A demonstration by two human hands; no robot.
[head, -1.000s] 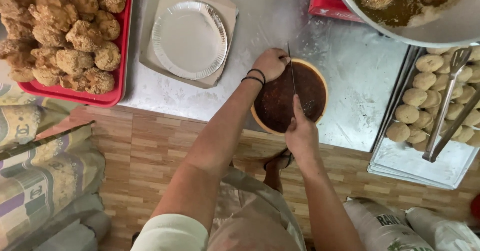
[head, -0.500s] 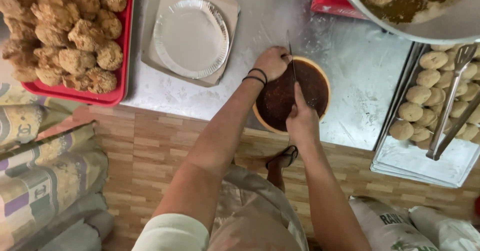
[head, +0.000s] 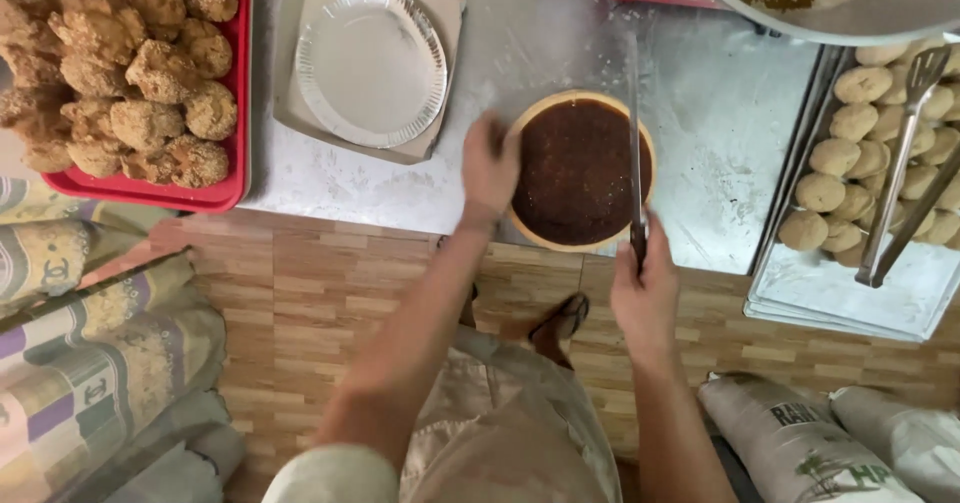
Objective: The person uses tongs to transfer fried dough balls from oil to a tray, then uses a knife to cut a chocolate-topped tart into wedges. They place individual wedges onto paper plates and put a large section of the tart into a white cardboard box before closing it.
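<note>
Right hand (head: pixel 645 298) grips a knife (head: pixel 634 153) by the handle, blade lying across the dark round cake (head: pixel 580 171) at its 3 o'clock side. Left hand (head: pixel 490 163), blurred, rests loosely against the cake's 9 o'clock rim. Risk: an unsteadied cake could slide on the metal counter (head: pixel 700 123), skewing the cut.

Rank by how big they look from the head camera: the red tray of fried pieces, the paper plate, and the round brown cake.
1. Red tray, though the frame cuts it off.
2. and 3. Paper plate and brown cake look alike; no ranking.
</note>
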